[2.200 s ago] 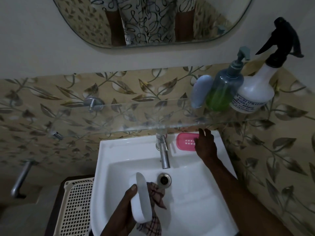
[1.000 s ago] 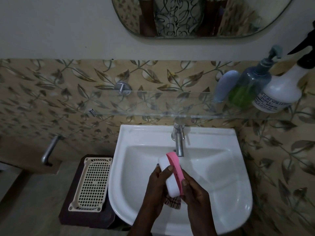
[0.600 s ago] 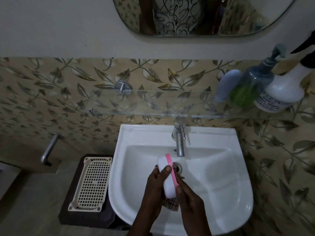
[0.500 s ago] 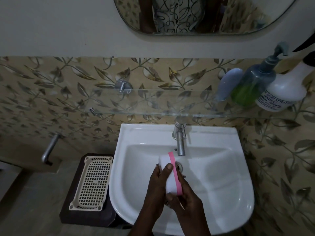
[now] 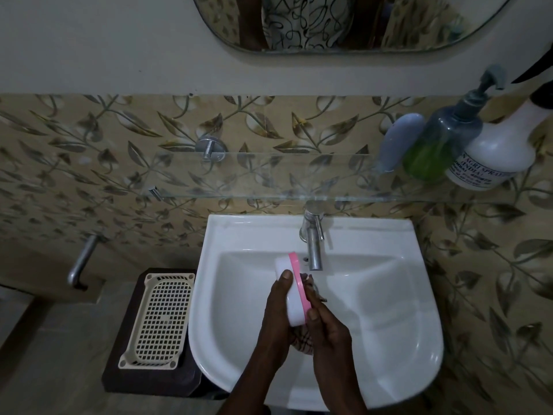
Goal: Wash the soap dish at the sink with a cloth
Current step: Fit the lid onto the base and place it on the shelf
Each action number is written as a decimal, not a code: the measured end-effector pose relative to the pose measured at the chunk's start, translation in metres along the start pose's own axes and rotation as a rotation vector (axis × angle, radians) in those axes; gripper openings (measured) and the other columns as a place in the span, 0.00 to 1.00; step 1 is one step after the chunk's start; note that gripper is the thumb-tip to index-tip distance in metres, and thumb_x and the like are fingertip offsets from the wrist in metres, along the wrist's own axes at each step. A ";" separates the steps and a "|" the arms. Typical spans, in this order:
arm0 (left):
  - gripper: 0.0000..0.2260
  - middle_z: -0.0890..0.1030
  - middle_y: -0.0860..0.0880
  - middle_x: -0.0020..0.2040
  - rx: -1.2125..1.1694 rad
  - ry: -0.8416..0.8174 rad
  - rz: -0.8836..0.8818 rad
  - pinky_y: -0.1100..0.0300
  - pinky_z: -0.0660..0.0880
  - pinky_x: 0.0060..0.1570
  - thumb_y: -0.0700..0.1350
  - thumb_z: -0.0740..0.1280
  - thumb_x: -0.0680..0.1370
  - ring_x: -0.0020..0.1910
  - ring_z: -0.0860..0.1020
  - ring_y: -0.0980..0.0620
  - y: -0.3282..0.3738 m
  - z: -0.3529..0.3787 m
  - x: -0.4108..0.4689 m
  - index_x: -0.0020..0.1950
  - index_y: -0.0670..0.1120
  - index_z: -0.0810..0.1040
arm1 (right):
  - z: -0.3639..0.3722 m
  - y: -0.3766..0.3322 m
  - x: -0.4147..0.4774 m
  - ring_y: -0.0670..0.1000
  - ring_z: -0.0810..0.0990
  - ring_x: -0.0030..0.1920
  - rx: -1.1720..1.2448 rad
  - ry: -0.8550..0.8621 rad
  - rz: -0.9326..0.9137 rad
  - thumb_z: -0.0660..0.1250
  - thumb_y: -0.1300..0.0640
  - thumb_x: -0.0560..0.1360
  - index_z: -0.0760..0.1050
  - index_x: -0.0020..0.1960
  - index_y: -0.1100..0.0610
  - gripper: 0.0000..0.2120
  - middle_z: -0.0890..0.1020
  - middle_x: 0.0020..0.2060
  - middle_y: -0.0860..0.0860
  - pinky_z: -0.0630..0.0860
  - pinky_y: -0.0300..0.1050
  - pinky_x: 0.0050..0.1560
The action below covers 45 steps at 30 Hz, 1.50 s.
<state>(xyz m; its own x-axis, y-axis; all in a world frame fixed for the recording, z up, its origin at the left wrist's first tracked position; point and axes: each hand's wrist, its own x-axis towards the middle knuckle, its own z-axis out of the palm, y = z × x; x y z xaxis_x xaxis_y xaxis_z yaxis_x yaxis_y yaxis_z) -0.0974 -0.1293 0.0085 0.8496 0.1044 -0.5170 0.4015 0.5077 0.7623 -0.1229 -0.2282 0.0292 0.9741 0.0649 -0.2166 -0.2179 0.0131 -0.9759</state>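
Over the white sink (image 5: 389, 339) I hold the soap dish on edge: a white base (image 5: 291, 298) with a pink insert (image 5: 297, 277) pressed against its right side. My left hand (image 5: 276, 313) grips the white base, thumb on its rim. My right hand (image 5: 326, 327) closes on the pink insert from the right. A checked cloth (image 5: 303, 342) is bunched below the dish between both hands, and a bit of it shows by the pink edge. The tap (image 5: 312, 244) stands just behind the dish; no water is seen running.
A glass shelf (image 5: 269, 175) above the sink carries a pale blue item (image 5: 399, 142), a green soap dispenser (image 5: 443, 139) and a white spray bottle (image 5: 502, 148). A cream plastic basket (image 5: 158, 319) sits on a dark stand left of the sink. A mirror (image 5: 344, 22) hangs above.
My right hand took the pink insert from the sink's back rim and brought it against the white base. Since then both hands have held the joined dish over the basin, shifting slightly.
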 end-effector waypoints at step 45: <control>0.29 0.84 0.37 0.56 -0.128 -0.070 -0.210 0.41 0.74 0.55 0.50 0.76 0.59 0.51 0.81 0.36 0.055 -0.065 0.003 0.59 0.43 0.82 | -0.079 0.027 0.091 0.53 0.84 0.46 -0.356 -0.099 0.136 0.76 0.66 0.69 0.80 0.53 0.55 0.16 0.85 0.46 0.53 0.82 0.48 0.49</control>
<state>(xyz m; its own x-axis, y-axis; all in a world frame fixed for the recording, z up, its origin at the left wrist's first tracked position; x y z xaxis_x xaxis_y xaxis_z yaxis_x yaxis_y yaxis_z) -0.0955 -0.0458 0.0236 0.7753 -0.0723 -0.6274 0.5291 0.6167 0.5828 -0.0355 -0.3008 -0.0194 0.9234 0.1379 -0.3583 -0.2935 -0.3480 -0.8904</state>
